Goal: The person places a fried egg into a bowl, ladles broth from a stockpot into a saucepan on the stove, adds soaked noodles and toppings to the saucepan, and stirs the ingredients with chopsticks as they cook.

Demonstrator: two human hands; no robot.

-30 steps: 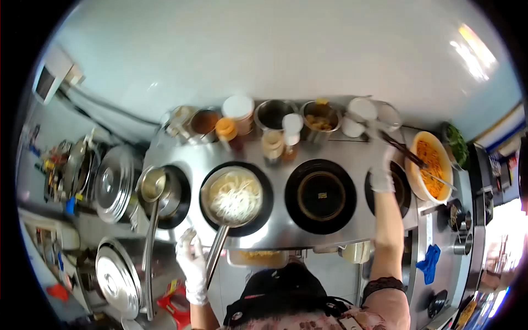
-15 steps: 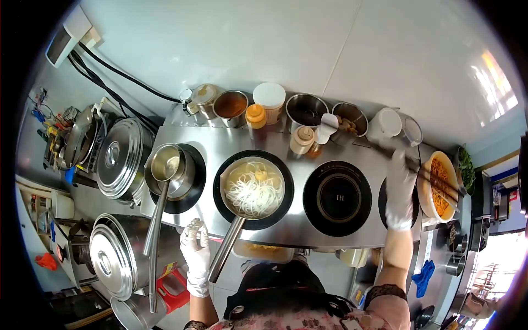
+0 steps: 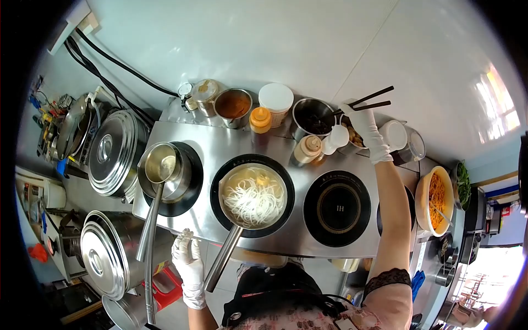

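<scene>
My right hand (image 3: 369,133), white-gloved, grips a pair of dark chopsticks (image 3: 374,105) at the back of the counter. Their tips point left into a steel pot (image 3: 297,124) holding dark food. Under that hand is another steel container with brown pieces, partly hidden. My left hand (image 3: 187,261), also gloved, hangs at the counter's front edge with loosely bent fingers and nothing visible in them. Right of it is the handle of a pan (image 3: 224,258) resting on a black cooking plate. White noodles (image 3: 254,201) lie in liquid in the pan, with a yellowish lump at their far side.
Left, a ladle (image 3: 160,164) rests over a pot, its long handle past the front edge. Squeeze bottles (image 3: 260,120) and sauce containers line the back. A bare cooking plate (image 3: 336,208) is right of the pan. A bowl of orange shreds (image 3: 422,201) stands far right.
My right hand has moved up and left with the chopsticks, from beside the orange-shred bowl to the steel pots at the back. My left hand stays near the front edge. The view has shifted slightly.
</scene>
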